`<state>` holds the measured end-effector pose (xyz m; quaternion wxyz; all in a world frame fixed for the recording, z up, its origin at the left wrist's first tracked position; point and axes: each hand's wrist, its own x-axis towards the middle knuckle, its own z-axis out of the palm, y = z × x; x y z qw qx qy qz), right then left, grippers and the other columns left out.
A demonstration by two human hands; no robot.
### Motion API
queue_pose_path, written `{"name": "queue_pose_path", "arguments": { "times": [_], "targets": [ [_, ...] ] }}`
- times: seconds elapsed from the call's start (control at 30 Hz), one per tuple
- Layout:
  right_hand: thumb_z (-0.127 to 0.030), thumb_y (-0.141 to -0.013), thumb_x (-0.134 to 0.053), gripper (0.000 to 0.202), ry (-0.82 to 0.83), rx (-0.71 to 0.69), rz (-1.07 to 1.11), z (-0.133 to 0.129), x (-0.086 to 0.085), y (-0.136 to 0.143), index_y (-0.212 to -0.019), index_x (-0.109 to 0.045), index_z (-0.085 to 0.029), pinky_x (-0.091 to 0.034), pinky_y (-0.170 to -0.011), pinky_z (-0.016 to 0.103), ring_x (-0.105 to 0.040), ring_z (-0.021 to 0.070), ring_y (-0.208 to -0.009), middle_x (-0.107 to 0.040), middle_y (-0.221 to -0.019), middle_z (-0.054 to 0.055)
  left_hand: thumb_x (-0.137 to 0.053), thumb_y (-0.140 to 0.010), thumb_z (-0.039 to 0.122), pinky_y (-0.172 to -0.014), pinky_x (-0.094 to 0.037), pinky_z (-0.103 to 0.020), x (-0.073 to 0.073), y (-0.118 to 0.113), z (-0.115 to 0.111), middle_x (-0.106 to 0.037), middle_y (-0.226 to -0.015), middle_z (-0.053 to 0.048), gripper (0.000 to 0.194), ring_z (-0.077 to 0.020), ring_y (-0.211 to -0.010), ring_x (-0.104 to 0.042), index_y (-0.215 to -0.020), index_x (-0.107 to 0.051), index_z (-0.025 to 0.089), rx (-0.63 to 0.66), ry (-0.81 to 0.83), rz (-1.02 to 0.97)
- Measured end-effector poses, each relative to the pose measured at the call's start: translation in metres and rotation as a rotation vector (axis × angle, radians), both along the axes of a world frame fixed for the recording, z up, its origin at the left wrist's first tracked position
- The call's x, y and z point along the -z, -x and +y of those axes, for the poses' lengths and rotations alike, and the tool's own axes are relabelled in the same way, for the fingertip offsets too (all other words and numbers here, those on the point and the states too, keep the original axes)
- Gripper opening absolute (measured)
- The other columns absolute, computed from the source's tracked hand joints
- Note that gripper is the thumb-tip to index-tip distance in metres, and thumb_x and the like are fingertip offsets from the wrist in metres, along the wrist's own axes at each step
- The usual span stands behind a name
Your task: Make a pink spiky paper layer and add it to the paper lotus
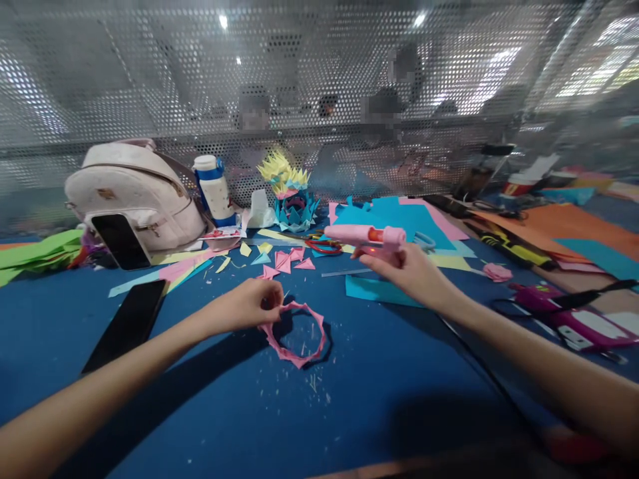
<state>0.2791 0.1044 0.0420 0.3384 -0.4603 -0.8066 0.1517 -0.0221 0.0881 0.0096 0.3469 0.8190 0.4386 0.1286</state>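
My left hand point(257, 303) is closed on the upper left of a pink paper ring point(319, 326), which has pointed folds all round. My right hand point(399, 263) grips a pink glue gun point(367, 235), held above the table with its nozzle toward the left; a small red light glows on it. Between and beyond the hands lie several folded pink paper pieces point(283, 261). Beneath the right hand is a blue paper strip point(379, 290).
A backpack point(134, 186), a propped phone point(120, 241) and a bottle point(213, 189) stand at the back left. Another phone point(127, 322) lies near my left forearm. Red scissors point(324, 246), blue sheets point(399, 223) and a paper flower point(294, 206) are behind. A cable runs under my right forearm.
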Motion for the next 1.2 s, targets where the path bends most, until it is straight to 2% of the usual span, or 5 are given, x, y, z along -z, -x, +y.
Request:
{"name": "queue_pose_path", "arguments": {
  "times": [0.23, 0.5, 0.67, 0.87, 1.2],
  "targets": [
    [-0.052, -0.086, -0.057, 0.040, 0.335, -0.086, 0.363, 0.010, 0.034, 0.036, -0.091, -0.065, -0.013, -0.041, -0.045, 0.025, -0.045, 0.0096, -0.049, -0.050, -0.060, -0.001, -0.064, -0.081, 0.039, -0.043, -0.038, -0.020, 0.012, 0.018, -0.002, -0.062, -0.071, 0.001, 0.031, -0.0077, -0.048, -0.050, -0.100, -0.049, 0.019, -0.314, 0.332, -0.478],
    [-0.054, -0.083, -0.060, 0.044, 0.456, -0.131, 0.487, 0.013, 0.072, 0.037, -0.097, -0.066, -0.013, -0.038, -0.041, 0.022, -0.043, 0.0075, -0.044, -0.050, -0.058, -0.002, -0.071, -0.079, 0.030, -0.078, -0.055, -0.036, 0.037, 0.021, -0.009, -0.068, -0.082, -0.004, 0.021, -0.0155, -0.073, -0.066, -0.091, -0.065, 0.015, -0.289, 0.304, -0.708],
    [-0.057, -0.079, -0.064, 0.045, 0.436, -0.184, 0.526, 0.014, 0.077, 0.026, -0.093, -0.062, -0.014, -0.038, -0.040, 0.023, -0.043, 0.0084, -0.043, -0.052, -0.056, -0.002, -0.069, -0.081, 0.031, -0.069, -0.060, -0.033, 0.040, 0.022, -0.009, -0.072, -0.091, -0.008, 0.016, -0.0177, -0.073, -0.070, -0.086, -0.067, 0.016, -0.338, 0.269, -0.741],
    [-0.050, -0.081, -0.063, 0.038, 0.484, -0.287, 0.381, 0.017, 0.074, 0.026, -0.088, -0.059, -0.013, -0.039, -0.043, 0.023, -0.047, 0.0096, -0.047, -0.052, -0.062, 0.000, -0.067, -0.083, 0.029, -0.046, -0.051, -0.021, 0.040, 0.025, -0.013, -0.068, -0.060, -0.002, 0.015, -0.0132, -0.052, -0.064, -0.080, -0.067, 0.015, -0.418, 0.153, -0.701],
    [-0.043, -0.081, -0.060, 0.028, 0.513, -0.256, 0.106, 0.019, 0.072, 0.031, -0.082, -0.055, -0.016, -0.037, -0.051, 0.023, -0.042, 0.0116, -0.059, -0.051, -0.070, 0.001, -0.060, -0.092, 0.023, -0.047, -0.048, -0.019, 0.044, 0.027, -0.017, -0.074, -0.079, -0.007, 0.010, -0.0120, -0.054, -0.068, -0.088, -0.063, 0.015, -0.296, 0.190, -0.807]
  ]
}}
